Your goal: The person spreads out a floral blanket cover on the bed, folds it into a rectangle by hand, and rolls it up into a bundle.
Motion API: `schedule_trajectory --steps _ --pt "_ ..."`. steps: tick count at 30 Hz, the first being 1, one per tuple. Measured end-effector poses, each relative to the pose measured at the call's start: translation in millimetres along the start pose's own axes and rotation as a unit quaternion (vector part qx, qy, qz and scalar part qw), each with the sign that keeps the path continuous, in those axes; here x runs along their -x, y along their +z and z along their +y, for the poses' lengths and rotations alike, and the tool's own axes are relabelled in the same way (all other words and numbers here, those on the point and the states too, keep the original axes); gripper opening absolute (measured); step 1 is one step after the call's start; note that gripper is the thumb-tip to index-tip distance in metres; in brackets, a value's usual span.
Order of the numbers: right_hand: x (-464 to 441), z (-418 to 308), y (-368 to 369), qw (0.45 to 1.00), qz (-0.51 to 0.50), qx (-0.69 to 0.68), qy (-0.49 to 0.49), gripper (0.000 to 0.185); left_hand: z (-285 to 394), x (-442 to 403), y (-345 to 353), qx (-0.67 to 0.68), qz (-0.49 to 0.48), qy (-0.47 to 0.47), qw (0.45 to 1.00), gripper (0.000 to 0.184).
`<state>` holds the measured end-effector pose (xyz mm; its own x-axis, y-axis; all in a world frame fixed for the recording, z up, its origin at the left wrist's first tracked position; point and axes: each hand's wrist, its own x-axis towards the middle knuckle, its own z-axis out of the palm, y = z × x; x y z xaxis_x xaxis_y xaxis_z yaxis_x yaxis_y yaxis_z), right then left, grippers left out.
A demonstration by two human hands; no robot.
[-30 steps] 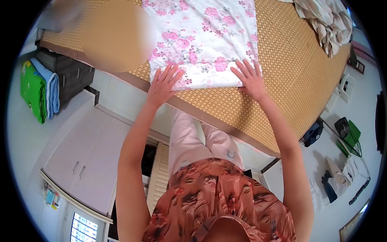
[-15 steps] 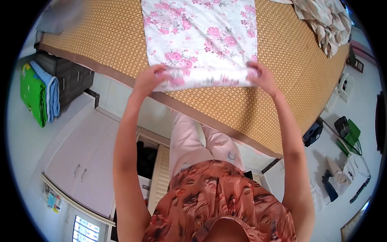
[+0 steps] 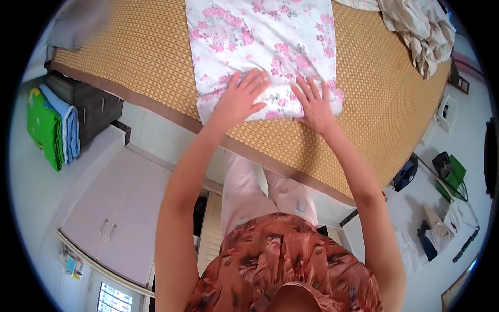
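Note:
A white cloth with pink flowers [image 3: 228, 39] lies flat on the woven mat [image 3: 150, 62] of the bed, its near end folded over into a band. My left hand [image 3: 241, 99] rests on this folded band left of its middle, fingers spread. On the band's right part lies my right hand [image 3: 314, 106], its fingers also apart, the thumb near the lower edge. Both palms touch the cloth from above and neither grips it.
A crumpled pale cloth [image 3: 416, 31] lies at the bed's far right. Left of the bed, folded green [image 3: 44, 127] and blue bedding sits beside a dark drawer unit [image 3: 93, 106]. Bags [image 3: 442, 164] are at the right. The bed's brown edge [image 3: 280, 164] runs before my legs.
Half a second ago both hands held the ends of the folded band. They have let go, moved inward and now lie flat on it. The band looks thicker.

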<state>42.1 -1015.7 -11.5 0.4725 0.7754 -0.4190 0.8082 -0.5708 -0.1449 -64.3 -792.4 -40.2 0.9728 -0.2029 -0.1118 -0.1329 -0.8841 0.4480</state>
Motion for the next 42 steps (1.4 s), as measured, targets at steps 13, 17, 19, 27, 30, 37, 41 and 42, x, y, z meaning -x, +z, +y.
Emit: schedule_trajectory --steps 13,17,19,27,30,37,41,42 --pt "24.2 -23.7 -17.0 0.997 0.019 -0.08 0.005 0.086 -9.7 11.0 1.7 0.003 0.107 -0.192 0.976 0.041" --pt "33.5 -33.7 12.9 0.994 0.069 -0.074 0.041 0.059 4.1 0.4 4.2 0.152 -0.081 -0.103 0.98 0.031" --pt "52.9 -35.4 24.3 0.992 0.097 -0.069 0.032 0.048 -5.2 4.2 -10.1 0.141 -0.169 -0.212 0.952 0.026" --pt "78.9 -38.9 50.0 0.988 0.129 -0.087 0.018 0.04 44.8 -64.0 16.0 0.115 -0.041 0.141 0.982 0.033" --pt "84.5 -27.3 50.2 0.987 0.126 -0.097 0.005 0.039 26.8 -38.9 33.1 0.173 -0.064 0.149 0.972 0.038" --pt "75.8 -14.3 38.0 0.986 0.117 -0.115 -0.035 0.037 -47.9 92.8 -25.1 0.093 -0.201 -0.075 0.972 0.038" --pt "51.8 -10.6 21.0 0.984 0.083 -0.151 -0.046 0.047 -34.6 46.3 -32.6 0.077 -0.105 -0.105 0.986 0.031" --pt "47.0 -8.3 22.2 0.987 0.077 -0.131 -0.058 0.053 -25.2 20.5 -23.6 0.115 0.028 -0.079 0.99 0.032"
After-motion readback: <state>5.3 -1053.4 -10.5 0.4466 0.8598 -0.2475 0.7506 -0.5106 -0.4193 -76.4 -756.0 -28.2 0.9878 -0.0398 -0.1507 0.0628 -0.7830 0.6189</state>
